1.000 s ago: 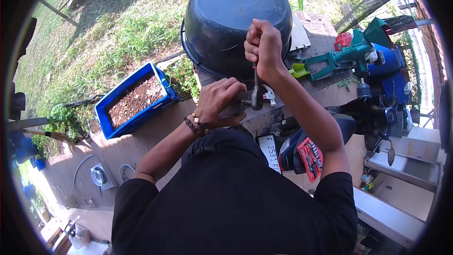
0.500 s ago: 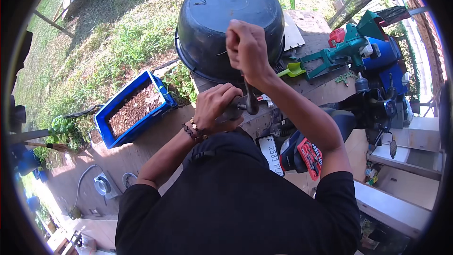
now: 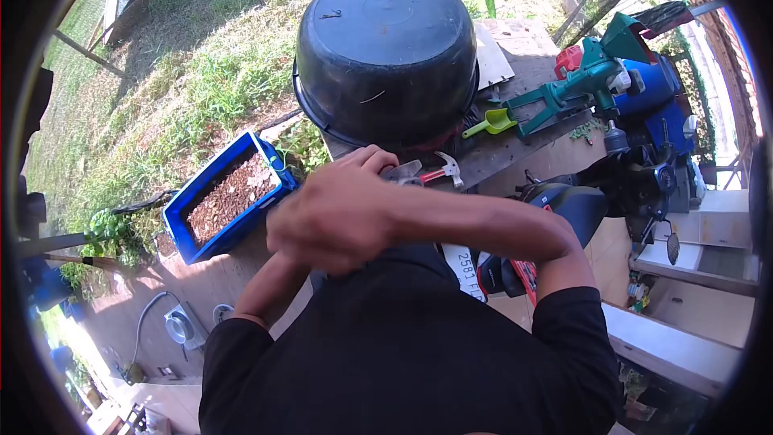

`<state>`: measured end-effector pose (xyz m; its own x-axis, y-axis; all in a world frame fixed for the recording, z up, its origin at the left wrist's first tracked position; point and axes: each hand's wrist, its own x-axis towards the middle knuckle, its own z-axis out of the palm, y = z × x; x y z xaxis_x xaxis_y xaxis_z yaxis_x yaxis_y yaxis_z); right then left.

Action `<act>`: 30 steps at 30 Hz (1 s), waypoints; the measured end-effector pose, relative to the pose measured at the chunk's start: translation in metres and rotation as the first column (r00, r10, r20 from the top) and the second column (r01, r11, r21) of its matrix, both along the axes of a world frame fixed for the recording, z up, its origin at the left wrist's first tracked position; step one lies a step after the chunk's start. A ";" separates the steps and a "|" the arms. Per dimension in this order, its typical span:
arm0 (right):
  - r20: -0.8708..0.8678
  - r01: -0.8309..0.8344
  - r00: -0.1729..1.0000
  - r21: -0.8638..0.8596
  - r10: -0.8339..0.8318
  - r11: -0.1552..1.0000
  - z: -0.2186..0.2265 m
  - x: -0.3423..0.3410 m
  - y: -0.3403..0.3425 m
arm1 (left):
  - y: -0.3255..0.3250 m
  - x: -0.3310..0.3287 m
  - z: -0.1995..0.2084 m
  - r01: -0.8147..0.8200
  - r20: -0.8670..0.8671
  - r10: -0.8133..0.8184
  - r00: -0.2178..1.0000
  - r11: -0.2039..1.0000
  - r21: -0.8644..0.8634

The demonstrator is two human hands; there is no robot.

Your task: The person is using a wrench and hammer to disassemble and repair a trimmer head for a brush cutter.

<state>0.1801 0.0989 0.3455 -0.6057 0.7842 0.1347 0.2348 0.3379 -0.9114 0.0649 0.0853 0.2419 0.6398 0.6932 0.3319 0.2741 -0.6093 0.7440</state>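
My left hand (image 3: 369, 159) is closed around the grey body of a hand-cranked tool (image 3: 406, 171), in front of an overturned black tub (image 3: 386, 72). Only a small grey part of the tool shows past my right forearm. Crossing over my left forearm, my right hand (image 3: 326, 221) is smeared by motion but looks curled in a fist. The crank handle, in its grip in the earlier frame, is hidden now. Just beyond the tool lies a claw hammer (image 3: 447, 171) with a red and white handle.
A bright green scoop (image 3: 493, 122) and a green grinder-like machine (image 3: 592, 80) occupy the table (image 3: 515, 141) at right. A motorbike (image 3: 568, 203) stands close on my right. Left of my hands sits a blue planter box (image 3: 229, 234) of brown soil.
My right hand has swung down and left, from in front of the tub to over my left forearm. The hammer is now uncovered. My left hand stays at the tool.
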 end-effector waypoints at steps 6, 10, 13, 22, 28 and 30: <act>-0.269 0.462 0.719 -0.503 -0.640 0.731 -0.033 0.045 0.047 | -0.010 0.007 -0.006 -0.076 -0.025 0.077 0.997 0.996 0.040; -0.004 0.059 0.998 0.132 -0.059 0.989 -0.008 -0.006 0.006 | -0.003 0.000 -0.001 -0.055 -0.037 0.056 0.998 0.998 0.025; -0.109 0.104 0.990 0.104 -0.093 0.989 -0.011 0.004 0.008 | -0.006 -0.002 -0.007 0.035 -0.097 -0.034 0.995 0.999 0.005; 0.024 -0.087 0.996 0.205 0.084 0.975 0.004 0.007 -0.011 | -0.009 0.001 -0.020 0.005 -0.037 -0.007 0.999 0.999 -0.052; -0.372 0.391 0.687 -0.535 -0.624 0.749 -0.029 0.050 0.034 | -0.008 0.003 0.000 -0.069 -0.050 0.075 0.996 0.991 0.113; -0.138 0.093 0.989 0.242 -0.060 0.966 -0.006 0.024 0.010 | -0.002 0.012 0.000 -0.018 0.020 0.018 1.000 1.000 0.017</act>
